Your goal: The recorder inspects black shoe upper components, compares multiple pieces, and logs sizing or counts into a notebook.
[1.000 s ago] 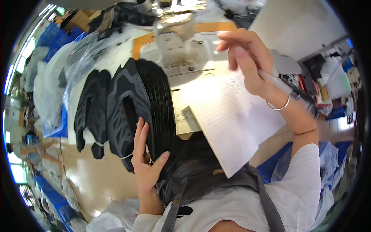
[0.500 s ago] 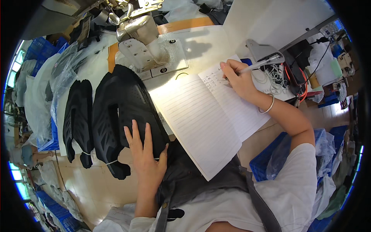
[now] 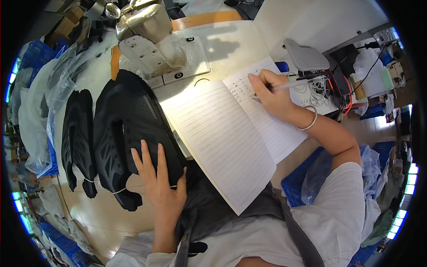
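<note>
An open notebook (image 3: 213, 129) with ruled pages rests at the table's near edge, slanting toward my body. Rows of small handwriting fill the top of its right page. My right hand (image 3: 276, 99), a bangle at its wrist, grips a clear-barrelled pen (image 3: 294, 83) over that writing. Flat and spread, my left hand (image 3: 163, 189) lies on a stack of black moulded fabric pieces (image 3: 144, 118), which look like shoe uppers. Narrower black bundles (image 3: 80, 138) lie left of the stack. Light bands tie their lower ends, which hang past the table edge.
A metal sewing machine (image 3: 144, 22) stands behind the stack. Coiled white cable (image 3: 318, 91) and a grey plastic piece (image 3: 307, 55) lie at the right. A blue crate (image 3: 298, 178) with plastic bags sits below my right arm. Clear plastic sheeting (image 3: 58, 93) covers the far left.
My right hand has shifted slightly down the right page, and the pen leans lower. My left hand stays on the black stack. The whole view has shifted a little.
</note>
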Demonstrator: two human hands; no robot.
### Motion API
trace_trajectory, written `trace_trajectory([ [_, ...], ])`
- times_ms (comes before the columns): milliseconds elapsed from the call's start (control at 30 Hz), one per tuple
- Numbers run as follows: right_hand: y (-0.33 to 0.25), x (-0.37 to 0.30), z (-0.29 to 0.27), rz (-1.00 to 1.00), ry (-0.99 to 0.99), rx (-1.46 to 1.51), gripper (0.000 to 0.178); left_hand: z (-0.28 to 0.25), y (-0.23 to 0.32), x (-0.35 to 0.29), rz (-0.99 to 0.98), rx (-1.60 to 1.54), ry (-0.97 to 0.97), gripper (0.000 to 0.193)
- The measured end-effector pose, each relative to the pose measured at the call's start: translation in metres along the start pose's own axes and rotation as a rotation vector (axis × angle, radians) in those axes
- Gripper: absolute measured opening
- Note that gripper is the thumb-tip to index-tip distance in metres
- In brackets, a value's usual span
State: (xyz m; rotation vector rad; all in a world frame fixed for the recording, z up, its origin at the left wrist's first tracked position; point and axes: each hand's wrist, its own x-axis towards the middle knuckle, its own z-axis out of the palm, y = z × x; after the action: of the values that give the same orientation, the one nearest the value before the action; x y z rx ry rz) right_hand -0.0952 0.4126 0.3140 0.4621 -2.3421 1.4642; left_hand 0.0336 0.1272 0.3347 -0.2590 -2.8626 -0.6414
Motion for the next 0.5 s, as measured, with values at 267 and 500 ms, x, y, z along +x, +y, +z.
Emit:
trace_trajectory([
  [267, -0.022, 0.007, -0.015, 0.029, 0.235, 0.316, 0.031, -0.001, 0.001, 0.0, -0.063, -0.028, -0.009, 0.07],
  [500, -0.018, 0.008, -0.003, 0.042, 0.053, 0.083, 0.036, -0.005, 0.0, -0.001, -0.038, 0.005, -0.016, 0.069],
])
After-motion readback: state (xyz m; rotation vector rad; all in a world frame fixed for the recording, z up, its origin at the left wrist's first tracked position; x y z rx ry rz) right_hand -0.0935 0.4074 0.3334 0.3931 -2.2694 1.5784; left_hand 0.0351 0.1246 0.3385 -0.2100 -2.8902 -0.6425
